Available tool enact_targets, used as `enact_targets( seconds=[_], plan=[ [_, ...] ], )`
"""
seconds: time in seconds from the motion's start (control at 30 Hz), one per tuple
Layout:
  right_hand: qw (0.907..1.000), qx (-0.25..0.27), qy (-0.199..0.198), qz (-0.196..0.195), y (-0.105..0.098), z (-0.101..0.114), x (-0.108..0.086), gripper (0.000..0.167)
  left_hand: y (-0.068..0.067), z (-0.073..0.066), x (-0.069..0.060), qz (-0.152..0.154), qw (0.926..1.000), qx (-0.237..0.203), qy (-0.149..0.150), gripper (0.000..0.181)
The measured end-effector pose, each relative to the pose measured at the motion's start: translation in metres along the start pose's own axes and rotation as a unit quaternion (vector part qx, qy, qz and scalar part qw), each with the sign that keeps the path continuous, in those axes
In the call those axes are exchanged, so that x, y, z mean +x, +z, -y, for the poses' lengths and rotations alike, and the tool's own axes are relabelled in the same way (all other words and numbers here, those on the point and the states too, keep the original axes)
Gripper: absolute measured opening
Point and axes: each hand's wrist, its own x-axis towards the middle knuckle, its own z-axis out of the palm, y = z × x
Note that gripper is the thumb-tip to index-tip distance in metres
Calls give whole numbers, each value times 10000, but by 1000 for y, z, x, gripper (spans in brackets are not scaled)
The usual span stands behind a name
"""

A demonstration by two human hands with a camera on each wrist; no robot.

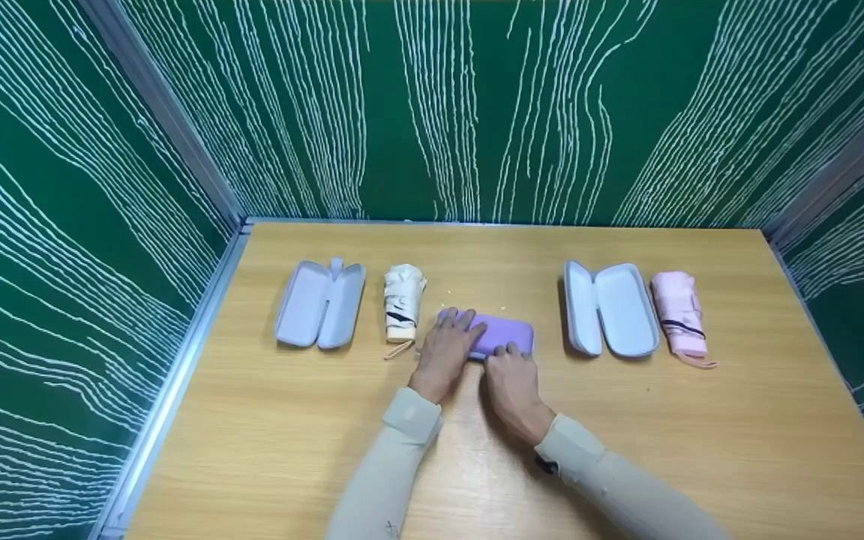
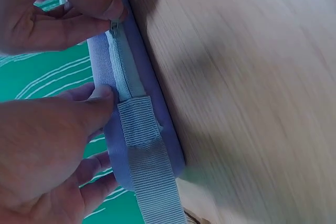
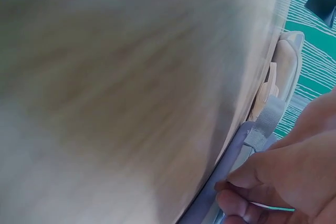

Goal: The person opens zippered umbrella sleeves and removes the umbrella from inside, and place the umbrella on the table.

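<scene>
A closed purple zip case (image 1: 511, 337) lies on the table, its zipped side towards me. My left hand (image 1: 443, 351) holds it at the left end, the fingers spread across the top. The left wrist view shows that hand's thumb (image 2: 102, 100) against the zipped side, beside a ribbed grey strap (image 2: 152, 177). Near the other end, the thumb and forefinger of my right hand (image 1: 513, 382) pinch the zipper pull (image 2: 114, 28). Between pull and strap, the pale zip runs closed. In the right wrist view the fingertips hide the pull.
On the left stand an open grey-lilac case (image 1: 303, 304) and a folded cream umbrella (image 1: 403, 296). Another open case (image 1: 627, 311), pale blue, and a folded pink umbrella (image 1: 677, 307) lie on the right. Green patterned walls (image 1: 379, 150) border the wooden table (image 1: 289, 420).
</scene>
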Motion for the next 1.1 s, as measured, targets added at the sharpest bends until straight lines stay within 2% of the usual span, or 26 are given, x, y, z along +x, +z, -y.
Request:
enact_targets(
  seconds=[0.27, 0.47, 0.67, 0.87, 1.1],
  plan=[
    [9992, 62, 138, 367, -4, 5, 3, 3, 1, 1, 2, 211, 9996, 190, 67, 52],
    [9987, 146, 180, 457, -5, 7, 5, 3, 0, 4, 2, 358, 9993, 15, 117, 54],
    [9987, 209, 160, 425, -4, 10, 6, 6, 1, 8, 2, 341, 9992, -79, 166, 51],
    [9993, 90, 158, 330, -3, 14, 8, 5, 3, 11, 3, 243, 9983, -503, 146, 48],
    [9997, 182, 137, 64, 0, 20, 11, 4, 4, 13, 3, 189, 9977, -638, 106, 48]
  ],
)
